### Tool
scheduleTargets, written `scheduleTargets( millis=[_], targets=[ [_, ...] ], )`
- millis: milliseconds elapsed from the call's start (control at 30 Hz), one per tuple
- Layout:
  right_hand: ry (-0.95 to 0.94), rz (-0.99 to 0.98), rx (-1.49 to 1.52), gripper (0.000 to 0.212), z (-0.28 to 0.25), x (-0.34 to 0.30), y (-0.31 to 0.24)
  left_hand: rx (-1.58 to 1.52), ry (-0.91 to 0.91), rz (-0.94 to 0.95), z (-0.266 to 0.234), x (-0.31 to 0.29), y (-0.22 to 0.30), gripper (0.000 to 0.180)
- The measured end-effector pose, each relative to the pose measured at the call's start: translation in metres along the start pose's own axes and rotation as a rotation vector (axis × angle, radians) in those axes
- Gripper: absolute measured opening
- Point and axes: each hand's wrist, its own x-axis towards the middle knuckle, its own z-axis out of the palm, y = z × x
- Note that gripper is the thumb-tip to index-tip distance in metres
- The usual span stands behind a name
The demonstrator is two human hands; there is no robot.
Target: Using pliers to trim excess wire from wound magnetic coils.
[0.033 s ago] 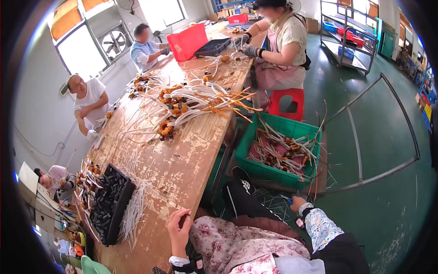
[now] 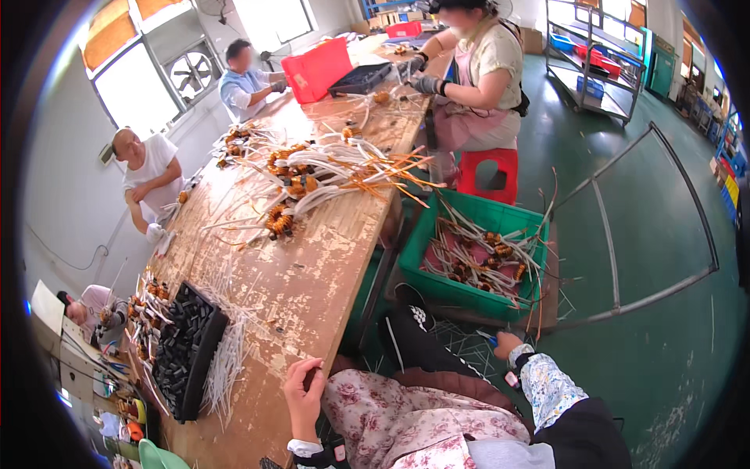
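At the near right edge of the wooden table, my left hand (image 2: 304, 397) is raised with its fingers curled in a pinch. Whatever may be between the fingertips is too small to make out. My right hand (image 2: 509, 344) hangs low beside my right knee, below the green crate, closed around blue-handled pliers (image 2: 487, 338) that point left; their jaws are hard to see. In the green crate (image 2: 419, 275) lie copper-wound ring coils (image 2: 500, 250) with long white leads. More such coils (image 2: 301, 184) are heaped on the table, their bare copper lead ends pointing right.
A black tray (image 2: 206, 361) of short black tubes stands at the table's left, beside loose white sleeves (image 2: 226, 367). Co-workers sit around the table (image 2: 312, 273); one uses a red stool (image 2: 500, 173). A metal frame (image 2: 613, 250) stands on the floor at right, with a shelf cart (image 2: 594, 78) behind.
The whole view has shifted very slightly. Both my hands keep the same pose, and nothing has been taken up or let go.
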Motion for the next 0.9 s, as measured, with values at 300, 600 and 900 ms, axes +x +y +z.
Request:
scheduleTargets(
  millis=[300,600,900],
  targets=[
    [-0.044,0.302,-0.189,0.039,-0.046,-0.039,0.077,0.007,-0.01,-0.155,-0.008,-0.005,0.013,0.018],
    [0.471,0.535,-0.652,0.029,-0.16,-0.105,0.239,0.246,-0.035,-0.167,0.011,0.018,0.066,0.018],
    [0.434,0.823,-0.709,0.029,-0.176,-0.091,0.302,0.2,-0.022,-0.133,0.022,0.035,0.014,0.028]
  ],
)
